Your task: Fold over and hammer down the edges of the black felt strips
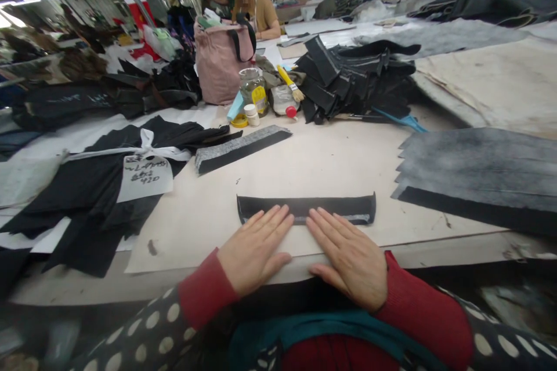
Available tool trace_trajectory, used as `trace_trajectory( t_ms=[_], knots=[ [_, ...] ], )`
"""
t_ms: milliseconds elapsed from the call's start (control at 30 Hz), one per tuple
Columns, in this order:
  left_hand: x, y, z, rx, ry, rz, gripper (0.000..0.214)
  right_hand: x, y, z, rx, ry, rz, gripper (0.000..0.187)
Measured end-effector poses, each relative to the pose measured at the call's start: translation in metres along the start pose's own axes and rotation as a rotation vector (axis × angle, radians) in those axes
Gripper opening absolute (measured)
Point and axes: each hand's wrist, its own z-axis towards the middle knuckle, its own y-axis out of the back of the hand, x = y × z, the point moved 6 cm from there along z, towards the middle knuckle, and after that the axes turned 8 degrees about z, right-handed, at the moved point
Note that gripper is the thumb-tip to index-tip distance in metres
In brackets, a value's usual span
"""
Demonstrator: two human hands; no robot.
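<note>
A black fabric strip (304, 207) lies lengthwise across the pale work board (331, 156) in front of me. Its two short ends curl up a little, and a greyish line runs along its near edge. My left hand (259, 246) rests flat with fingers stretched on the strip's near edge, left of its middle. On the other side of the middle, my right hand (348, 255) presses down the same way, palm down and fingers extended. Neither hand grips anything. The fingers cover part of the near edge.
Stacked grey-and-black strips (474, 174) lie at right. A smaller strip stack (243, 148) sits farther left, beside tied black fabric (100, 174) with a tag. Behind stand a glass jar (252, 90), a yellow-handled brush (290, 82), a pink bag (220, 64) and a black fabric pile (352, 78). A person works beyond.
</note>
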Motion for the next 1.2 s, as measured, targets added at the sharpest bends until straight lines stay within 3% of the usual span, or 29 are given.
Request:
trace_trajectory(
  t_ms=[300, 467, 700, 833, 1033, 1200],
  knots=[
    [0.03, 0.001, -0.019, 0.023, 0.113, 0.124, 0.049, -0.028, 0.018, -0.026, 0.018, -0.014, -0.105, 0.054],
    [0.046, 0.005, -0.019, 0.021, 0.111, -0.03, 0.042, -0.043, 0.028, -0.029, -0.004, -0.015, -0.062, 0.043],
    [0.073, 0.01, -0.038, -0.109, 0.209, -0.175, 0.044, -0.067, 0.035, -0.04, -0.081, -0.032, 0.028, 0.042],
    [0.078, 0.012, -0.048, -0.179, 0.252, -0.187, 0.035, -0.075, 0.034, -0.047, -0.065, -0.05, 0.045, 0.044],
    [0.071, 0.014, -0.042, -0.261, 0.284, -0.261, 0.014, -0.066, 0.038, -0.043, -0.092, -0.029, 0.042, 0.039],
    [0.069, 0.009, -0.037, -0.279, 0.297, -0.307, 0.008, -0.031, 0.039, -0.02, -0.073, 0.045, 0.066, 0.034]
  ],
)
